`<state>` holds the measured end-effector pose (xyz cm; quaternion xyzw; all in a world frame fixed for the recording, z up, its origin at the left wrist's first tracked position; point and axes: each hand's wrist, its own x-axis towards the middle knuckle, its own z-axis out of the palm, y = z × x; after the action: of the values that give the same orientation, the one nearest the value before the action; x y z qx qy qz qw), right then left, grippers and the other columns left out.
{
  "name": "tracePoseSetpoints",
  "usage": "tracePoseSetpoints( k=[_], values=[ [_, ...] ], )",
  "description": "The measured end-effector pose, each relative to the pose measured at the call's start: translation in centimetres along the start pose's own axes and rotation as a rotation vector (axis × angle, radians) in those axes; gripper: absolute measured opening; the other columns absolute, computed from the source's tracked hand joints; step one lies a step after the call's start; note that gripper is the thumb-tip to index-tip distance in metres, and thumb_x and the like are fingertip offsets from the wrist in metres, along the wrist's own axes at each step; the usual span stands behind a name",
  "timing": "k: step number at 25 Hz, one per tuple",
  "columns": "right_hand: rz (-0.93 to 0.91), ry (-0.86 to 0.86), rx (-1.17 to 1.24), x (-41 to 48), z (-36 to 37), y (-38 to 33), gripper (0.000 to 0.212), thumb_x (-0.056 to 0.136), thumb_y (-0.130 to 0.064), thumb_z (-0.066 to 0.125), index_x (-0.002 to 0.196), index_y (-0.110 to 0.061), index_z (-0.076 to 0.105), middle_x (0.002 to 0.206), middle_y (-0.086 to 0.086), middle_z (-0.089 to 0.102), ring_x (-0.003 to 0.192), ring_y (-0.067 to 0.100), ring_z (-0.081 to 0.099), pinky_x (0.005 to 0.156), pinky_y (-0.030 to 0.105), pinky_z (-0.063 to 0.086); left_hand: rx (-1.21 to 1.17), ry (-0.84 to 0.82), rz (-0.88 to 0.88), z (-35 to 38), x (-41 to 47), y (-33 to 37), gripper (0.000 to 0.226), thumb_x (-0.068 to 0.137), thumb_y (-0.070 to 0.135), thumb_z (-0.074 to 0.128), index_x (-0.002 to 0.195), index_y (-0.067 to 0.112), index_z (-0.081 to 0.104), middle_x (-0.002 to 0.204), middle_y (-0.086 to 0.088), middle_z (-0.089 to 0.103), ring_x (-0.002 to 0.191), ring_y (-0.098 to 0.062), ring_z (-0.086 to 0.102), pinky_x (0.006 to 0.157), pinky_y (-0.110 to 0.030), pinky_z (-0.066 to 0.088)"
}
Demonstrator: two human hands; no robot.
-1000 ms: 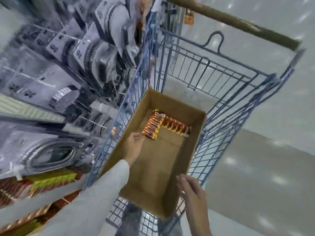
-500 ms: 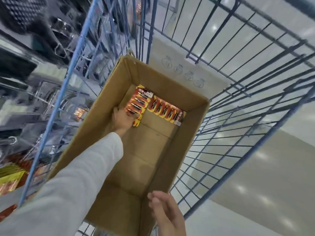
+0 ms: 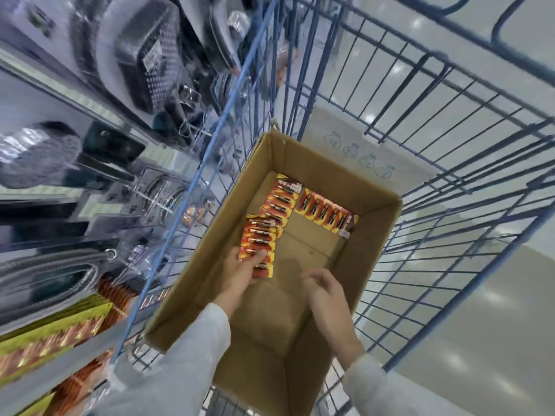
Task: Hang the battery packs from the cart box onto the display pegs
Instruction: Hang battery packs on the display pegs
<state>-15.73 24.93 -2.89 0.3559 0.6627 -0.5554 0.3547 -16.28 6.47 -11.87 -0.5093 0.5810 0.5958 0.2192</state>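
Pickup under way: one strip of packs comes out of the stack.
Left hand (image 3: 244, 270) now grips a strip of battery packs (image 3: 259, 240) by its near end, fingers curled over it, and has drawn it back from the far corner of the cardboard box (image 3: 387, 223), where half a second ago it only touched the stack. Right hand (image 3: 326, 294) has left the box rim and hovers inside, fingers loosely spread, holding nothing. Two remaining strips (image 3: 327, 213) lie on the box floor, so I judge the carry to the display comes next.

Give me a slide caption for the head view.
Inside the cardboard box in the blue cart, the left hand grips a stack of battery packs; the right hand hovers open beside it.
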Motion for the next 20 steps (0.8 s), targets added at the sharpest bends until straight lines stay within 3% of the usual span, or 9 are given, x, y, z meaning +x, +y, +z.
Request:
tracePoseSetpoints(
  k=[2, 5, 9, 11, 15, 18, 20],
  values=[
    [-0.023, 0.025, -0.078, 5.3, 2.2, -1.6, 0.02, 0.102, -0.015, 0.057, 0.119, -0.009, 0.066, 0.103, -0.003, 0.068, 0.096, 0.02, 0.066, 0.078, 0.028, 0.048, -0.097, -0.006, -0.019, -2.0, -3.9, -1.1, 0.04, 0.09, 0.022, 0.08, 0.127, 0.017, 0.064, 0.117, -0.006, 0.075, 0.101, -0.022, 0.074, 0.075, -0.037, 0.065],
    [-0.073, 0.03, -0.209, 12.2, 5.6, -4.0, 0.018, 0.102, -0.018, 0.058, 0.116, -0.008, 0.062, 0.103, 0.003, 0.059, 0.1, 0.021, 0.057, 0.073, 0.024, 0.042, -0.206, -0.015, -0.022, -4.9, -8.4, -2.8, 0.043, 0.091, 0.019, 0.078, 0.131, 0.024, 0.065, 0.119, -0.004, 0.075, 0.108, -0.026, 0.074, 0.082, -0.045, 0.065],
    [-0.034, 0.023, -0.194, 19.2, 9.6, -4.4, 0.044, 0.09, -0.034, 0.074, 0.127, -0.015, 0.058, 0.125, 0.004, 0.067, 0.117, 0.025, 0.063, 0.097, 0.032, 0.048, -0.251, 0.01, -0.032, -8.0, -11.5, -3.9, 0.053, 0.083, 0.01, 0.08, 0.132, 0.022, 0.064, 0.117, -0.007, 0.075, 0.105, -0.03, 0.076, 0.087, -0.056, 0.062],
    [-0.03, 0.088, -0.119, 20.2, 10.6, -3.5, 0.057, 0.083, -0.031, 0.081, 0.128, -0.016, 0.05, 0.127, 0.003, 0.064, 0.116, 0.023, 0.061, 0.097, 0.031, 0.046, -0.267, -0.007, -0.037, -9.0, -12.3, -3.8, 0.058, 0.076, 0.004, 0.08, 0.13, 0.018, 0.063, 0.113, -0.007, 0.077, 0.102, -0.03, 0.077, 0.081, -0.056, 0.063],
    [-0.125, 0.081, 0.039, 19.1, 10.3, -2.0, 0.032, 0.089, -0.006, 0.075, 0.114, -0.012, 0.056, 0.105, 0.0, 0.064, 0.092, 0.015, 0.062, 0.078, 0.013, 0.052, -0.28, -0.08, -0.046, -9.7, -13.0, -3.8, 0.069, 0.064, -0.003, 0.078, 0.126, 0.02, 0.06, 0.108, -0.012, 0.078, 0.101, -0.036, 0.076, 0.071, -0.046, 0.064],
    [0.004, -0.001, 0.075, 18.1, 9.1, -0.5, 0.033, 0.087, -0.011, 0.079, 0.116, -0.009, 0.064, 0.106, 0.002, 0.071, 0.088, 0.015, 0.067, 0.077, 0.028, 0.06, -0.311, -0.186, -0.043, -9.8, -13.9, -3.4, 0.074, 0.064, -0.011, 0.075, 0.129, 0.019, 0.057, 0.108, -0.018, 0.077, 0.097, -0.039, 0.077, 0.07, -0.043, 0.065],
    [0.149, -0.068, 0.13, 16.8, 7.8, 0.1, 0.025, 0.091, -0.005, 0.072, 0.113, -0.014, 0.063, 0.106, 0.003, 0.072, 0.083, 0.013, 0.066, 0.06, 0.022, 0.057, -0.316, -0.258, -0.018, -9.9, -14.5, -3.3, 0.082, 0.064, -0.016, 0.081, 0.134, 0.017, 0.054, 0.109, -0.021, 0.076, 0.097, -0.04, 0.076, 0.071, -0.044, 0.065]
  ],
)
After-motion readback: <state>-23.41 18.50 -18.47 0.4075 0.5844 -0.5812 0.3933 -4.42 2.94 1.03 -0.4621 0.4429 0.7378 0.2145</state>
